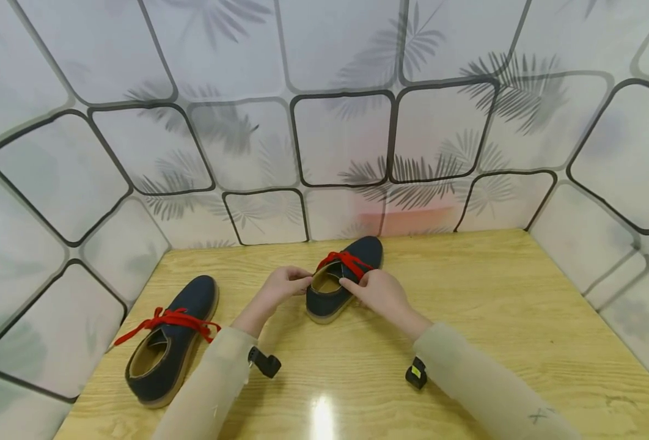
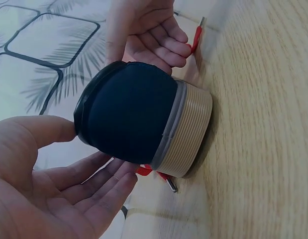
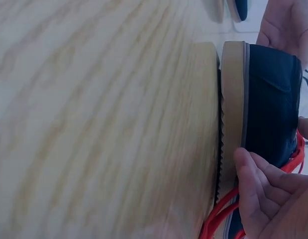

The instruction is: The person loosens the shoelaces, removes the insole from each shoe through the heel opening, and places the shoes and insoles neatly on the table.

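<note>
A dark blue shoe with a tan sole stands on the table near the back wall, toe pointing away. Its red laces lie across the front of the opening. At the left side my left hand holds the collar, thumb on the rim and fingers along the outer side. My right hand grips the opposite side, its thumb at the collar and its fingertips against the side by the sole. In the left wrist view the heel faces the camera between both hands.
The matching blue shoe stands at the left of the wooden table, its red laces tied in a bow and spread sideways. Patterned fabric walls enclose the table at the back and sides.
</note>
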`<state>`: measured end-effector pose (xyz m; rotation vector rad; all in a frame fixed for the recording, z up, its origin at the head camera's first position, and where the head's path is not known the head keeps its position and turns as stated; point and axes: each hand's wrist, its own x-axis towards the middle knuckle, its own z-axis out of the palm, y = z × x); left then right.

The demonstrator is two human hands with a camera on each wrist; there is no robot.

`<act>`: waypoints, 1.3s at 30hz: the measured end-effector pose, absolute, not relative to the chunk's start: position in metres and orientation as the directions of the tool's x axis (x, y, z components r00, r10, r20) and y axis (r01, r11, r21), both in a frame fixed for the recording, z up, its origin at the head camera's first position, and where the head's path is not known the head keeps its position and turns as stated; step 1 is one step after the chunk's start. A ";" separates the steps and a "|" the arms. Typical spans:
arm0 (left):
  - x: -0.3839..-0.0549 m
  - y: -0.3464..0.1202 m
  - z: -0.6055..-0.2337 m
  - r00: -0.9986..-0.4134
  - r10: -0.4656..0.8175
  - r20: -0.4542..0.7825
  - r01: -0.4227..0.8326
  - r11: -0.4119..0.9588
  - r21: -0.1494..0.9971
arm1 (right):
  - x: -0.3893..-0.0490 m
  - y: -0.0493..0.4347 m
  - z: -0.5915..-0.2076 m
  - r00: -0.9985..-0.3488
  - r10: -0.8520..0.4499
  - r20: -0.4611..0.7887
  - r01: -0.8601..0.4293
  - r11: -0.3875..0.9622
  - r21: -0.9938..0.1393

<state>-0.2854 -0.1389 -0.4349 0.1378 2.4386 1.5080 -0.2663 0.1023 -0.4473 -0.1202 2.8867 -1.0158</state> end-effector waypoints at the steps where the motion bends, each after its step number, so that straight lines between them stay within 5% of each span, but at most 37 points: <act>1: -0.285 -0.139 -0.435 -0.958 0.222 -0.180 -0.060 0.458 0.887 | -0.266 0.101 -0.447 -0.995 -0.091 -0.044 -0.043 0.779 -0.626; 11: -0.284 -0.135 -0.437 -0.965 0.172 -0.197 -0.100 0.453 0.886 | -0.263 0.094 -0.447 -0.999 -0.042 -0.019 -0.018 0.747 -0.665; 25: -0.279 -0.124 -0.435 -0.956 0.190 -0.224 -0.114 0.464 0.878 | -0.265 0.099 -0.448 -0.986 -0.031 -0.164 0.130 0.473 -0.871; 39: -0.277 -0.119 -0.436 -0.935 0.198 -0.296 -0.192 0.418 0.888 | -0.265 0.108 -0.442 -0.980 -0.064 -0.191 0.124 0.553 -0.824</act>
